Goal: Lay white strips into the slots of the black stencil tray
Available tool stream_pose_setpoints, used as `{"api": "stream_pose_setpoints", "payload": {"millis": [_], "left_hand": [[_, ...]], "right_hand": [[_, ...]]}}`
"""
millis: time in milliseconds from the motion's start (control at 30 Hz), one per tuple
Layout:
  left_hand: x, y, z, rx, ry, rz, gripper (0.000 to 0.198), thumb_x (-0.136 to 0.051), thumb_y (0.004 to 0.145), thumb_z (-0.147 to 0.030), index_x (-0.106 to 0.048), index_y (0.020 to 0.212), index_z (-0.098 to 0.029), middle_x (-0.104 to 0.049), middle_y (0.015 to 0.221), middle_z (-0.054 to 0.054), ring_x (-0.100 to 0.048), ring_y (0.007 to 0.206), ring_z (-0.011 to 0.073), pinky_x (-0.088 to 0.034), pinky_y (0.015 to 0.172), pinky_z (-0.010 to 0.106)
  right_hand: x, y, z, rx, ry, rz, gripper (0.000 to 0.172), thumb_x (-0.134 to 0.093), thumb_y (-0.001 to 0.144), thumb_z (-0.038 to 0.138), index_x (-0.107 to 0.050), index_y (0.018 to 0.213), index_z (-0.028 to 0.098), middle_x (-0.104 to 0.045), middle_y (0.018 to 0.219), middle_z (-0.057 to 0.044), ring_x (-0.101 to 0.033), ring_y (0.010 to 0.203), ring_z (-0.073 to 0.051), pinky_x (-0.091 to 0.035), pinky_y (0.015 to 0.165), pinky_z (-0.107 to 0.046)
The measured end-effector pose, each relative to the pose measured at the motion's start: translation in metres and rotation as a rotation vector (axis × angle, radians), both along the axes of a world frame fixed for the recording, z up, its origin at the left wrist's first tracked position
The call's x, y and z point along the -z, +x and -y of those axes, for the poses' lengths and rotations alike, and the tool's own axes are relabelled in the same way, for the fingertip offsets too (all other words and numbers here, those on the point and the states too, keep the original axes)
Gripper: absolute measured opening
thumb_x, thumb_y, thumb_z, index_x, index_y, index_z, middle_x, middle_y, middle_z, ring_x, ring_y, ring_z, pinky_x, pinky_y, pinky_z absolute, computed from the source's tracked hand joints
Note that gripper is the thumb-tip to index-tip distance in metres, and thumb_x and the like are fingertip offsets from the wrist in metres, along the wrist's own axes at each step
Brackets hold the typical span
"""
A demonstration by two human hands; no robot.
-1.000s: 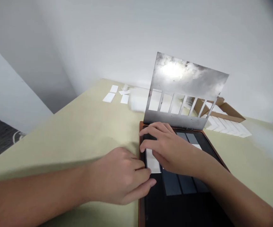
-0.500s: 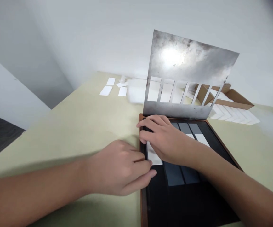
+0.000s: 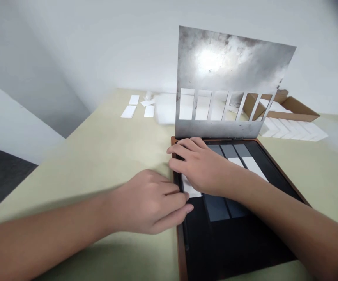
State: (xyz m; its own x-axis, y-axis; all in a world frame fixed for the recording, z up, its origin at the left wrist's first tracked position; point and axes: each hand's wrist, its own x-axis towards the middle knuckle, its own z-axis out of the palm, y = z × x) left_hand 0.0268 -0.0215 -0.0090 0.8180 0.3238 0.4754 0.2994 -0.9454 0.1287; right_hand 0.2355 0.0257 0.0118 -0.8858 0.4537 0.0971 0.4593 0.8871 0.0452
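A white card (image 3: 192,191) lies at the left side of a black tray (image 3: 230,246) with an orange-brown rim. My left hand (image 3: 157,203) reaches across the left rim with curled fingers, and its fingertips pinch at the card's near left edge. Over the far end of the same card, my right hand (image 3: 196,164) is bent but has its fingers apart, touching the tray's far left corner; it hides much of the card. More white cards (image 3: 254,168) lie further right, among grey-blue rectangles (image 3: 218,208). A metal plate (image 3: 230,74) with several slots stands upright along the tray's far edge.
Behind the plate at right stand an open cardboard box (image 3: 300,107) and a row of white stacks (image 3: 297,130). Several loose white cards (image 3: 128,111) and a whitish translucent bundle (image 3: 165,109) lie at the back left. The wall rises just behind the table (image 3: 98,156).
The view has shifted slightly, so the tray and plate appear a little higher. Both hands keep nearly the same place on the tray and card.
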Motion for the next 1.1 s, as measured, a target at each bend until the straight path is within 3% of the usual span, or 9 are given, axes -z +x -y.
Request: {"api": "stream_pose_setpoints", "payload": {"millis": [133,267,367,567,800,967,1100], "left_hand": [[0.000,0.000,0.000,0.000,-0.007,-0.009,0.017,-0.058,0.102,-0.022,-0.073,0.098,-0.017,-0.068,0.066,0.000,-0.057,0.052,0.0164,-0.041,0.050,0.033],[-0.001,0.001,0.000,0.000,-0.001,-0.021,0.027,-0.056,0.102,-0.022,-0.066,0.077,-0.019,-0.060,0.062,-0.002,-0.052,0.051,0.0144,-0.039,0.050,0.032],[-0.002,0.001,0.000,-0.005,0.012,-0.026,0.032,-0.055,0.103,-0.022,-0.061,0.071,-0.020,-0.056,0.059,-0.002,-0.049,0.050,0.0139,-0.037,0.050,0.033],[0.000,0.000,0.000,0.014,-0.037,-0.007,0.015,-0.059,0.102,-0.021,-0.071,0.093,-0.017,-0.068,0.068,0.000,-0.057,0.054,0.0160,-0.039,0.051,0.035],[-0.003,0.000,0.001,0.000,-0.063,0.003,0.015,-0.060,0.100,-0.020,-0.073,0.095,-0.016,-0.060,0.066,0.001,-0.052,0.056,0.0164,-0.039,0.053,0.034],[-0.009,0.001,0.003,-0.035,-0.088,0.045,0.012,-0.065,0.097,-0.022,-0.075,0.092,-0.016,-0.070,0.102,0.013,-0.061,0.088,0.0245,-0.049,0.077,0.040],[-0.009,0.002,0.004,-0.001,-0.029,0.015,0.011,-0.065,0.097,-0.022,-0.074,0.101,-0.016,-0.076,0.108,0.009,-0.060,0.083,0.0225,-0.046,0.073,0.038]], "right_hand": [[-0.003,0.000,0.001,0.008,-0.033,-0.015,0.022,-0.049,0.095,0.011,-0.067,0.106,0.016,-0.061,0.136,-0.017,-0.048,0.123,-0.035,-0.038,0.099,-0.050],[-0.008,0.002,0.004,0.031,-0.070,-0.060,0.022,-0.048,0.098,0.023,-0.069,0.100,0.017,-0.058,0.140,-0.017,-0.049,0.121,-0.035,-0.039,0.097,-0.051],[-0.012,0.005,0.006,0.051,-0.085,-0.088,0.016,-0.055,0.093,0.025,-0.068,0.096,0.017,-0.059,0.137,-0.017,-0.050,0.116,-0.034,-0.040,0.095,-0.049],[-0.016,0.009,0.005,0.093,-0.077,-0.125,0.010,-0.060,0.088,0.025,-0.066,0.086,0.017,-0.063,0.120,-0.015,-0.051,0.111,-0.032,-0.041,0.089,-0.045],[-0.018,0.007,0.004,0.066,-0.086,-0.117,0.013,-0.058,0.089,0.021,-0.062,0.077,0.018,-0.064,0.115,-0.013,-0.052,0.106,-0.028,-0.040,0.086,-0.041],[-0.025,0.011,0.001,0.204,-0.139,-0.104,0.014,-0.053,0.094,0.020,-0.057,0.080,0.019,-0.066,0.090,-0.006,-0.053,0.081,-0.020,-0.036,0.073,-0.036],[-0.033,0.018,0.002,0.249,-0.248,-0.128,0.008,-0.057,0.096,0.024,-0.060,0.091,0.019,-0.067,0.087,-0.002,-0.057,0.077,-0.019,-0.037,0.073,-0.034]]}}
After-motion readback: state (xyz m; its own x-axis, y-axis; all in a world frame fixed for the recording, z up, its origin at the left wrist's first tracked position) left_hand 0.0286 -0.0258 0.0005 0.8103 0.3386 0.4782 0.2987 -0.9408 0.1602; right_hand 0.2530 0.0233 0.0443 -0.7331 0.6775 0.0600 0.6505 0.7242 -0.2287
